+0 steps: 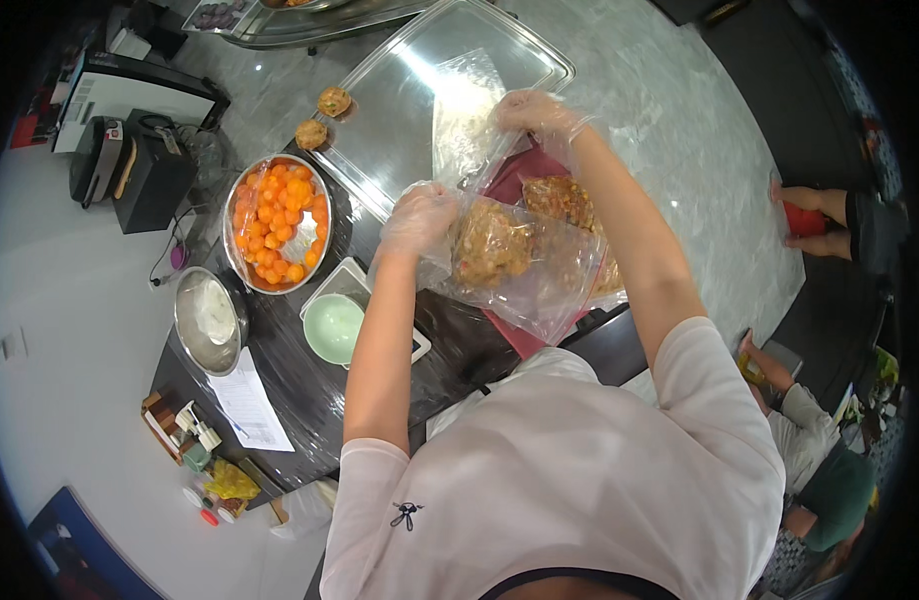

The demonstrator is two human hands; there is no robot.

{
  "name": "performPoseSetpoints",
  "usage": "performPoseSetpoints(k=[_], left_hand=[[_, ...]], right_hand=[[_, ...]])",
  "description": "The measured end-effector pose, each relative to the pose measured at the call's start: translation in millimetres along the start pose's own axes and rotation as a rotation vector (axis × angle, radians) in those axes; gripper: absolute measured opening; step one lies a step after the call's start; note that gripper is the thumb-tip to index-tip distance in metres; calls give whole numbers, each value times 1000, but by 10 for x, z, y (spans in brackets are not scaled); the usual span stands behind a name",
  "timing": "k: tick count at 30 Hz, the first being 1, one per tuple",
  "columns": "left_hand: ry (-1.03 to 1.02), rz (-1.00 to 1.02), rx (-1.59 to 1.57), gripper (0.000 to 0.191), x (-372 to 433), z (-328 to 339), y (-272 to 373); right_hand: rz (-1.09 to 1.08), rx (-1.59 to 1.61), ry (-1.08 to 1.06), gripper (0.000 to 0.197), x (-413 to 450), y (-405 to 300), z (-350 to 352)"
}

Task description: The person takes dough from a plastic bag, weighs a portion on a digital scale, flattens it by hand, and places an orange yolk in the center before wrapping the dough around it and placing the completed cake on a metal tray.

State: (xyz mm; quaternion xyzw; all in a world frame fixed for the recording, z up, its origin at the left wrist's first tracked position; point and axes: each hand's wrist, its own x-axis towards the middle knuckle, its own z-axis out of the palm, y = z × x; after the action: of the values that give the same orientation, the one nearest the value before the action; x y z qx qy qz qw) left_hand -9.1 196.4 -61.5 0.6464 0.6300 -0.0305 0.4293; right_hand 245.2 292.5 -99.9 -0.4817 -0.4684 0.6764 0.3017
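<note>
My left hand (422, 217), in a clear disposable glove, grips the edge of a clear zip bag (557, 262). A lump of chunky brown filling (493, 244) is inside the bag. My right hand (538, 116), also gloved, has its fingers curled on clear plastic farther forward; whether this belongs to the same bag is hard to tell. Near those fingers, a clear bag of white contents (467, 120) lies on a large metal tray (388, 82). Beneath the zip bag are dark red material (513, 174) and another packet of brown filling (557, 199).
Two brown balls (322, 118) sit by the tray's left edge. Leftward are a steel bowl of orange yolk-like balls (279, 217), a green bowl (333, 328) on a white scale (422, 346), a steel bowl with white contents (215, 315) and papers (253, 409). People are at right.
</note>
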Motion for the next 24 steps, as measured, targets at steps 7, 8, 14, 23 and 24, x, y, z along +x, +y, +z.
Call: performPoseSetpoints(k=[7, 8, 14, 23, 24], left_hand=[[-62, 40, -115, 33, -299, -123, -51], [-27, 242, -76, 35, -338, -136, -117], [-122, 173, -281, 37, -179, -14, -37], [94, 222, -773, 35, 126, 238, -527], [90, 72, -1063, 35, -60, 134, -220]], right_hand=[[-21, -586, 283, 18, -324, -310, 78], [-22, -591, 286, 18, -338, -394, 82], [183, -1565, -367, 30, -226, -176, 362], [102, -1424, 65, 41, -271, -761, 558], [35, -1396, 159, 44, -182, -663, 174]])
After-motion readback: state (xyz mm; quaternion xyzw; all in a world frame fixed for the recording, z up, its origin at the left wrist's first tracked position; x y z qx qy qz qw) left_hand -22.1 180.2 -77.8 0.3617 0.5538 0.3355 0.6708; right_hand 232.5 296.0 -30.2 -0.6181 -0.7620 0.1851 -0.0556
